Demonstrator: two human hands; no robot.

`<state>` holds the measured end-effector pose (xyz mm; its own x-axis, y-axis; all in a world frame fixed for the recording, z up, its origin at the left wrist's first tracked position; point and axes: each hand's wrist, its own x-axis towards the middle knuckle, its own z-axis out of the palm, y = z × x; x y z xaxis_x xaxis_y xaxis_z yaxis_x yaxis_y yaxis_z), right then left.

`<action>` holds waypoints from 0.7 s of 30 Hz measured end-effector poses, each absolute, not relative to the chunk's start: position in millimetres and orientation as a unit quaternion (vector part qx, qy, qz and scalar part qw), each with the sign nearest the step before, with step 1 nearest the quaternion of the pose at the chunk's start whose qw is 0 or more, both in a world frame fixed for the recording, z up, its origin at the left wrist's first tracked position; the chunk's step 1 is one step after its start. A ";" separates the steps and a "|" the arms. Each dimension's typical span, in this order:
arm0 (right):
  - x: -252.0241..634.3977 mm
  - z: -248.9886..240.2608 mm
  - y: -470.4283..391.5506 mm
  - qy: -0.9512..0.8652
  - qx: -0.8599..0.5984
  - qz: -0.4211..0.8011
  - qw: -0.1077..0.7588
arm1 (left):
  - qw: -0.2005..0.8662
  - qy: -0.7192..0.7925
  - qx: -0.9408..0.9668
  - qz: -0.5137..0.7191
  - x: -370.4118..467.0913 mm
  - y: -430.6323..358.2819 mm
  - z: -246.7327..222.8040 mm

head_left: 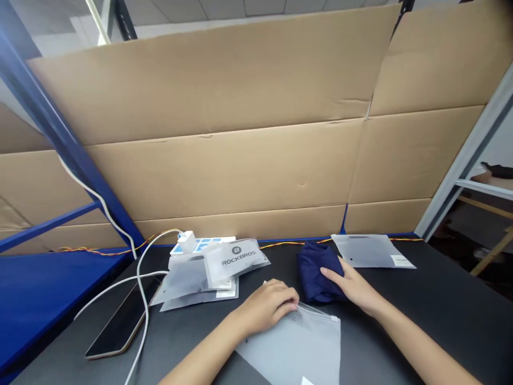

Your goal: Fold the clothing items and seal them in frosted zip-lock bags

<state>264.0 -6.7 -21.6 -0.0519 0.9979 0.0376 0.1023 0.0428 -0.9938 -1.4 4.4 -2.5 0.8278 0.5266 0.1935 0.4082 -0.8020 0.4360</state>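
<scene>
My left hand (269,306) is closed on the upper left edge of a frosted zip bag (306,342), which lies flat at the front of the black table. The bag's slider shows at its upper right corner, and a white label sits near its lower edge. Just beyond the bag is a folded dark navy cloth (318,272). My right hand (348,283) grips the cloth's right side, thumb on top and the other fingers hidden behind it.
Several frosted bags (184,278), one printed ROCKBROS, lie by a white power strip (216,240) at the back. Another frosted bag (371,251) lies back right. A phone (124,321) and white cables (143,299) are at left. A cardboard wall (240,176) stands behind.
</scene>
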 end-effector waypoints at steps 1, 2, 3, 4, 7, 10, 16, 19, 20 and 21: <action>259.3 -20.6 -8.8 -0.550 -0.491 0.484 0.472 | 0.192 0.248 0.936 0.161 -0.2 3.8 -3.3; 255.6 -19.8 -10.6 -0.562 -0.477 0.487 0.469 | 0.190 0.249 0.934 0.172 0.9 3.3 -4.7; 253.4 -19.2 -12.3 -0.579 -0.465 0.487 0.460 | 0.186 0.252 0.931 0.186 2.0 2.9 -6.8; 252.8 -18.3 -13.9 -0.598 -0.454 0.487 0.446 | 0.182 0.258 0.927 0.202 2.8 2.6 -9.2; 259.4 -14.0 -18.1 -0.639 -0.431 0.518 0.371 | 0.170 0.285 0.910 0.250 4.4 2.6 -16.8; 264.5 -9.1 -21.3 -0.647 -0.419 0.561 0.301 | 0.152 0.277 0.912 0.263 5.9 2.6 -21.9; 251.0 -9.3 -24.5 -0.617 -0.418 0.584 0.322 | 0.022 0.202 0.937 0.283 9.2 1.5 -25.8; 252.7 -10.7 -26.8 -0.607 -0.373 0.670 0.208 | -0.040 0.153 0.946 0.283 10.2 -1.2 -26.2; 253.4 -11.2 -27.8 -0.594 -0.361 0.697 0.175 | -0.055 0.138 0.949 0.279 11.1 -3.0 -26.0; 253.4 -11.9 -28.9 -0.578 -0.353 0.718 0.161 | -0.065 0.128 0.951 0.273 12.2 -5.1 -25.6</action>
<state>253.4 -28.9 -11.9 -0.6984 0.6398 -0.3209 0.1768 -0.2803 -0.9435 12.2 -5.1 -25.6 0.8178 0.2075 0.5368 0.2787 -0.9589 -0.0539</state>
